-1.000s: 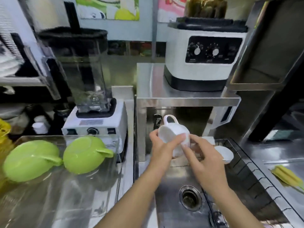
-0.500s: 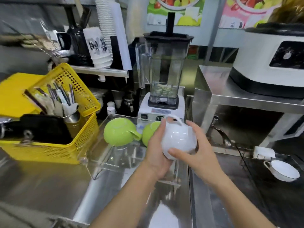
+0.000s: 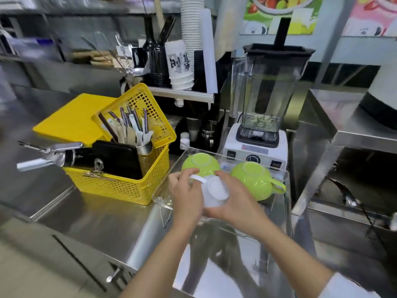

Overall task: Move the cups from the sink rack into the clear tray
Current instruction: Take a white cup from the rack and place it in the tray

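I hold a white cup (image 3: pixel 214 191) upside down, base up, with both hands, just above the front part of the clear tray (image 3: pixel 281 214). My left hand (image 3: pixel 186 195) grips its left side by the handle. My right hand (image 3: pixel 236 203) cups its right and near side. Two green cups lie upside down in the tray behind it, the left green cup (image 3: pixel 199 163) partly hidden by my fingers and the right green cup (image 3: pixel 252 179) with its handle pointing right. The sink rack is out of view.
A yellow basket (image 3: pixel 133 186) with utensils and a black case stands left of the tray. A blender (image 3: pixel 261 117) stands right behind the tray. A steel shelf leg (image 3: pixel 309 186) rises on the right, with a tap (image 3: pixel 343 192) beyond it.
Both hands carried the white cup leftwards from over the sink to above the clear tray and turned it base up. The view swung left and the sink left the frame.
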Tool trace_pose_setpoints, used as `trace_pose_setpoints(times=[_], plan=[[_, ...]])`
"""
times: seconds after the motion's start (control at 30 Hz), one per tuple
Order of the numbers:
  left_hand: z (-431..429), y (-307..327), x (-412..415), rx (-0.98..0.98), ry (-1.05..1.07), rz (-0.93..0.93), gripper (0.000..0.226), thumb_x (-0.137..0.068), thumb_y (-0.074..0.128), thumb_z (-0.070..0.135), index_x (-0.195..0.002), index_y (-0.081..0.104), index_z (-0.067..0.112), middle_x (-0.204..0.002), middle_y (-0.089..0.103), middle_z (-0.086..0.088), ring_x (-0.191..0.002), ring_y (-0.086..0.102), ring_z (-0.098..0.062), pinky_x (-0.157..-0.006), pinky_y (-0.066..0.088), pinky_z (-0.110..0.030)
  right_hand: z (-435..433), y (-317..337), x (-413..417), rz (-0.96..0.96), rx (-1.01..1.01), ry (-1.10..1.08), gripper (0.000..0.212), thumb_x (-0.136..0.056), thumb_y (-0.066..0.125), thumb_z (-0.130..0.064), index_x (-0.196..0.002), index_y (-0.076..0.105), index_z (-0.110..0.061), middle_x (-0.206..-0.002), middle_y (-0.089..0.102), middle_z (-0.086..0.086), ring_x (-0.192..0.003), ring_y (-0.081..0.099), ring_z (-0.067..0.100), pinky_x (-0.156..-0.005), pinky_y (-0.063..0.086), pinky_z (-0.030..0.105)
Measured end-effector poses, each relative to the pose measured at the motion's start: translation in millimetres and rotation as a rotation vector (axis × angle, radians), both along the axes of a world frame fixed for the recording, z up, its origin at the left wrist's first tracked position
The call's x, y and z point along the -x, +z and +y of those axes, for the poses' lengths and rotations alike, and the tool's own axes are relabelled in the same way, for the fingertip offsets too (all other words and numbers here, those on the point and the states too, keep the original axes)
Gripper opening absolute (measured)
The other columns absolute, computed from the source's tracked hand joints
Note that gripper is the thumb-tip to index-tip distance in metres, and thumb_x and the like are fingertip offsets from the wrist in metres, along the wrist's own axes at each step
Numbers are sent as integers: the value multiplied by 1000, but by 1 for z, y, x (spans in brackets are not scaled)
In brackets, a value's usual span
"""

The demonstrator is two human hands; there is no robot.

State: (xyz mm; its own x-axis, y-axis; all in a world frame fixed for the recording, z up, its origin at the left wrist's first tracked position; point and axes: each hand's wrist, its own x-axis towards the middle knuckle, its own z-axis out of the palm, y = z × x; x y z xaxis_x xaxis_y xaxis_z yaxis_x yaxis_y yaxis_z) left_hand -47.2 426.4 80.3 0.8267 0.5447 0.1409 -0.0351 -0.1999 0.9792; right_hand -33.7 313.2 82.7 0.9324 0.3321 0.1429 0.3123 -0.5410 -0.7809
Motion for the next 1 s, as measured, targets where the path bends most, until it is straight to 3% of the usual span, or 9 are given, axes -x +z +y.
trace_pose_setpoints(times=[0.13,0.23,0.33,0.43,0.5,0.63,0.8,1.0], plan=[[15,-9,-3,-108,-9,100,37,-84,39,-4,-111,59,13,-116,49,-6,-108,47,-21,-101,37,-42,10,-5,-8,18,85,5,106,-51,85,-43,-140,30,-25,-142,42,-2,-127,40,17,-101,36,30],[20,-11,-3,-13,-26,117,44,-82,40,-5,-119,54,13,-122,57,-6,-112,51,-22,-102,40,-43,13,-8,-11,32,104,29,107,-52,83,-47,-141,28,-25,-146,38,-3,-131,37,17,-106,35,35],[19,-11,-2,35,-89,138,40,-87,47,10,-126,51,13,-122,56,-4,-110,50,-20,-102,38,-39,13,-12,-12,29,137,52,102,-57,79,-50,-140,29,-23,-147,35,-4,-133,35,17,-110,31,38],[15,-16,-2,-206,-158,159,54,-83,48,38,-129,50,10,-132,53,-11,-123,45,-26,-107,32,-42,11,-12,-12,-24,191,72,93,-64,74,-48,-140,28,-21,-146,36,-1,-132,36,19,-109,32,41],[11,-21,-2,-450,-145,180,60,-84,44,47,-130,48,9,-143,44,-13,-134,35,-25,-112,24,-40,7,-8,-9,-76,228,96,87,-69,70,-43,-141,25,-20,-147,35,1,-133,35,19,-108,31,40],[-3,-17,1,-669,-93,136,79,-76,31,64,-132,47,11,-145,40,-14,-136,30,-27,-112,20,-39,-17,3,-8,-226,268,107,82,-73,66,-39,-142,25,-19,-145,37,2,-132,36,21,-108,32,39],[-40,-6,-7,-845,-103,28,76,-75,30,61,-128,51,11,-141,46,-14,-134,35,-28,-113,14,-39,-69,15,-11,-224,301,11,83,-75,63,-44,-143,19,-27,-147,33,-2,-133,32,18,-110,28,37],[-123,3,-20,-937,-241,-116,59,-79,42,49,-117,59,6,-123,60,-16,-119,51,-33,-105,36,-45,-155,17,-12,-227,301,-149,79,-75,63,-37,-143,23,-24,-146,36,-1,-133,35,19,-109,30,40]])
